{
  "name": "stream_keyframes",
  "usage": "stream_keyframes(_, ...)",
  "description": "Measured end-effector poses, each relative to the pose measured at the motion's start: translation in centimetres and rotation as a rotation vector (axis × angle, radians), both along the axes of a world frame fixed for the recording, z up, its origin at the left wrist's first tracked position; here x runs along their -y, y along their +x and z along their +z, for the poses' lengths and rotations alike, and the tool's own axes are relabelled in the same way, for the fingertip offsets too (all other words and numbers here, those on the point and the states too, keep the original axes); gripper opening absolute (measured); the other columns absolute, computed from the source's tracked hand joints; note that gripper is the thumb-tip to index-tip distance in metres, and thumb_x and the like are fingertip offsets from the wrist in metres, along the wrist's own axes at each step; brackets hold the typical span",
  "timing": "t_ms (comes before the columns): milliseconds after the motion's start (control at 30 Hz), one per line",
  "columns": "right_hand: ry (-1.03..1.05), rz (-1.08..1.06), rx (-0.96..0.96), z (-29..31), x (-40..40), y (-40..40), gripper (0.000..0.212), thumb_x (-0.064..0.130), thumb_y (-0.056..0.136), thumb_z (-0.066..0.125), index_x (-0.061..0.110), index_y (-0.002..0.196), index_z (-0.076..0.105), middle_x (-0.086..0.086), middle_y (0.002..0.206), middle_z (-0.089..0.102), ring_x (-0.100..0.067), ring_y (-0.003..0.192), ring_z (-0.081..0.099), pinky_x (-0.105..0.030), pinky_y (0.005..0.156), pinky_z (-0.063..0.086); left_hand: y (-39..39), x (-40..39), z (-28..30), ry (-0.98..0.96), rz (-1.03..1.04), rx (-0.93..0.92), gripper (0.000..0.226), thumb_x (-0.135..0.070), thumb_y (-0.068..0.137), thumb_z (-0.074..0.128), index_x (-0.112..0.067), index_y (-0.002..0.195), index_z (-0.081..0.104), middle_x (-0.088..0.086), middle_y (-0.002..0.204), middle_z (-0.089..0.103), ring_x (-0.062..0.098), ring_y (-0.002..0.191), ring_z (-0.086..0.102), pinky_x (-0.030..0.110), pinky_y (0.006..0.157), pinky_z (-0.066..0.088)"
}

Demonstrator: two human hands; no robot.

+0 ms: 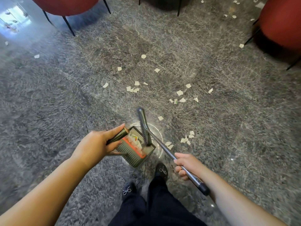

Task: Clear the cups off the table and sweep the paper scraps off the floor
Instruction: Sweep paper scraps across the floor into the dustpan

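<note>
My left hand grips the dark handle of a green dustpan with an orange comb edge, held just above the grey floor. Paper scraps lie inside the pan. My right hand grips the metal pole of a broom, whose narrow head reaches over the pan's open side. Several white paper scraps are scattered over the floor ahead, and a small cluster lies right of the pan. No cups or table are in view.
Red chairs on thin black legs stand at the top left and the right edge, with more scraps near the right one. My two dark shoes stand just behind the dustpan.
</note>
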State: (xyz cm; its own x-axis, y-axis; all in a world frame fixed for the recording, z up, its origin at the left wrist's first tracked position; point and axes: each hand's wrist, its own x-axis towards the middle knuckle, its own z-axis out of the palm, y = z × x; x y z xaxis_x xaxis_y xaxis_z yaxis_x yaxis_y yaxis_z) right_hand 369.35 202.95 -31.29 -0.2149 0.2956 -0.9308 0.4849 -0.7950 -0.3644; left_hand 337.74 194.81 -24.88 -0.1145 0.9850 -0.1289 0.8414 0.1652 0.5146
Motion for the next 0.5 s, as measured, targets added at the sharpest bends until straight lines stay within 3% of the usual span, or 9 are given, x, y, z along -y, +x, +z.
stream_keyframes(133,0.052,-0.084,0.003,-0.1,-0.3,-0.6,0.049,0.001,0.098,0.043,0.013,0.145,0.036,-0.004,0.052,0.041,-0.009,0.034,0.035,-0.017,0.035,0.029,-1.0,1.7,0.4,-0.022,0.074,0.004,0.059,-0.035,0.080,0.076,-0.045,0.132,0.050,-0.004,0.083,0.074,0.014,0.067,0.066,0.035,0.062,0.055)
stream_keyframes(500,0.050,-0.178,0.053,-6.7,-4.6,-5.8,0.058,0.002,0.099,0.041,0.019,0.151,0.022,-0.007,0.058,0.040,-0.010,0.031,0.035,-0.018,0.034,0.031,-2.1,3.2,-1.0,0.021,0.016,-0.048,0.060,-0.037,0.083,0.073,-0.040,0.137,0.048,-0.003,0.091,0.074,0.019,0.077,0.070,0.034,0.064,0.055)
